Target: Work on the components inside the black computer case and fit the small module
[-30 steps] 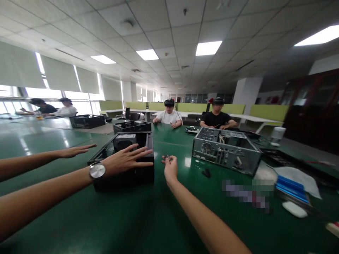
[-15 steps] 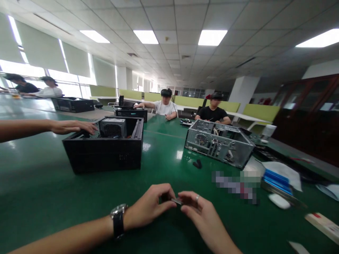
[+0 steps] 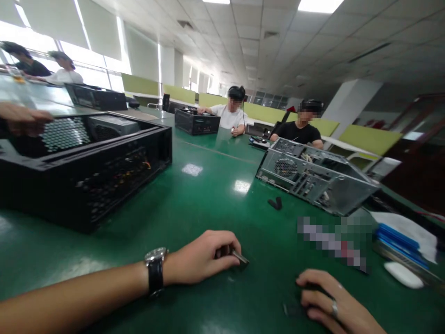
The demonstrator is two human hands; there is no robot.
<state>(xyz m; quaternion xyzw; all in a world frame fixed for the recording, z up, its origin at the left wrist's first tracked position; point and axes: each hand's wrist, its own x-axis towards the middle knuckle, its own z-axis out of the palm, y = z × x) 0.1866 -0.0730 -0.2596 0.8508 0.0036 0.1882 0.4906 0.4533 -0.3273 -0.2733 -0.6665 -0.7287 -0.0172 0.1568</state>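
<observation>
Head view: left hand [image 3: 203, 257] clenched on small metal piece [image 3: 239, 258] (tip jutting past grip); right hand [image 3: 330, 304] curled, contents unclear.

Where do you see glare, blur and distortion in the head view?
Head view: ceiling lights glare in pale patches on the green table; the windows are blown out; the black case and right hand smear with motion blur; wide-angle bending tilts ceiling and walls.

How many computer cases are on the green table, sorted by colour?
Black computer cases: 3, the near one, one by the far window and one before the seated person in white.
Silver computer case: 1.
Total: 4.
</observation>
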